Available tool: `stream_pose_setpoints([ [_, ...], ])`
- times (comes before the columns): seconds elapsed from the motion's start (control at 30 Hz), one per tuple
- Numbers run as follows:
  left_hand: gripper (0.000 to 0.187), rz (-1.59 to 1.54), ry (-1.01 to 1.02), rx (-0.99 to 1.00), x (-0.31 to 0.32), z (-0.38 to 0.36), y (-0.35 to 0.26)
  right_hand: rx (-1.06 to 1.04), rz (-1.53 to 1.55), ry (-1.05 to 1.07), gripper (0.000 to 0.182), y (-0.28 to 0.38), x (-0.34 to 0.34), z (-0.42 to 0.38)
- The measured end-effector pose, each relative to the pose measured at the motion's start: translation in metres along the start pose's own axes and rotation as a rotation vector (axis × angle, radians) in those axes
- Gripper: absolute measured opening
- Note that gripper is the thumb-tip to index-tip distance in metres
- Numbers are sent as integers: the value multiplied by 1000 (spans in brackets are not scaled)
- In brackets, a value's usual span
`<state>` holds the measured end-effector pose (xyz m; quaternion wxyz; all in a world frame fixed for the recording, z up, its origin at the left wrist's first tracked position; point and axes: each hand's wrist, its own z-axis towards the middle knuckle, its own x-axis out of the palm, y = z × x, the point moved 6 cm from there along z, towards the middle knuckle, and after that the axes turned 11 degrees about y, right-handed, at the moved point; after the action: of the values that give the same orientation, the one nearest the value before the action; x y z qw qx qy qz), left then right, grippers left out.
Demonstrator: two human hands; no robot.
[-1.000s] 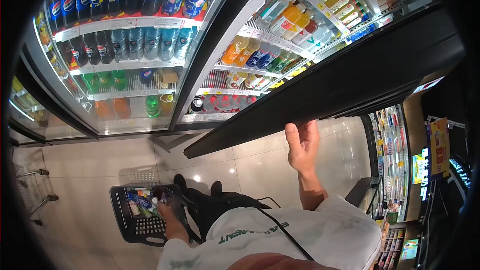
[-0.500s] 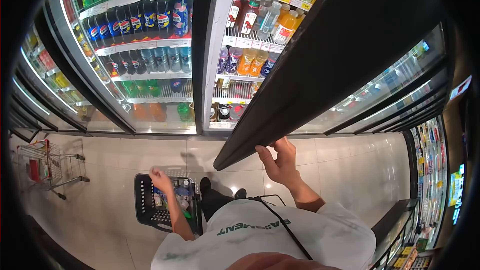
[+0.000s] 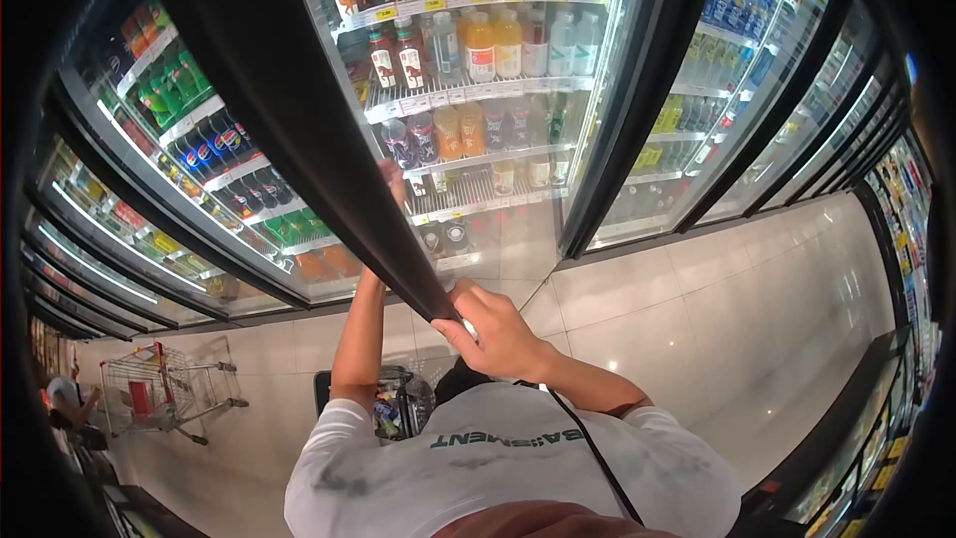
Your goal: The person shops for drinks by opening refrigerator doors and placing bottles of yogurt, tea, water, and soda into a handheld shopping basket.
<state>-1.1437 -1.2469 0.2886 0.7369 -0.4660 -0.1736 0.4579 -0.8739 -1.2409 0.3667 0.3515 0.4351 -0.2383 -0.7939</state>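
Note:
My right hand (image 3: 495, 331) is closed round the lower edge of a black-framed fridge door (image 3: 329, 169). A small white patch shows beside its fingers. My left arm passes behind the door frame toward the shelves, and my left hand (image 3: 391, 181) shows only in part, blurred, near the purple-labelled bottles (image 3: 420, 136). Its fingers are mostly hidden. Orange drink bottles (image 3: 458, 132) stand beside those on the same shelf. On the shelf above are dark bottles with white labels (image 3: 409, 58), orange juice bottles (image 3: 480, 47) and clear ones.
A dark shopping basket (image 3: 323, 391) holding mixed goods is on the floor beside my left arm. A metal trolley (image 3: 164, 394) stands farther left, with a person (image 3: 66, 403) at the far edge. More fridge doors (image 3: 637, 90) line both sides.
The view has turned right, toward the shelves behind the door. My left hand has gone from above the basket to behind the door frame. My right hand now wraps round the door edge.

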Motion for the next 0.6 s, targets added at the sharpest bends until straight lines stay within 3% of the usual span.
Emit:
stream_pose_setpoints([
  [0.1, 39, 133, 135, -48, 21, 71, -14, 5, 4, 7, 21, -2, -1, 2],
  [0.17, 56, 160, 152, -7, 38, 121, 12, -13, -8, 2, 21, -4, -1, 8],
  [0.3, 71, 315, 218, 63, 71, 214, 45, -3, -15, 0, 20, -10, 2, 22],
  [0.4, 69, 512, 128, 179, 90, 273, 66, 0, 1, 31, 21, -17, 9, 32],
  [0.5, 71, 334, 298, 158, 108, 311, 59, 15, -23, 29, 20, -18, 12, 42],
  [0.6, 71, 447, 225, 158, 125, 345, 76, 35, -40, 32, 20, -24, 17, 48],
])
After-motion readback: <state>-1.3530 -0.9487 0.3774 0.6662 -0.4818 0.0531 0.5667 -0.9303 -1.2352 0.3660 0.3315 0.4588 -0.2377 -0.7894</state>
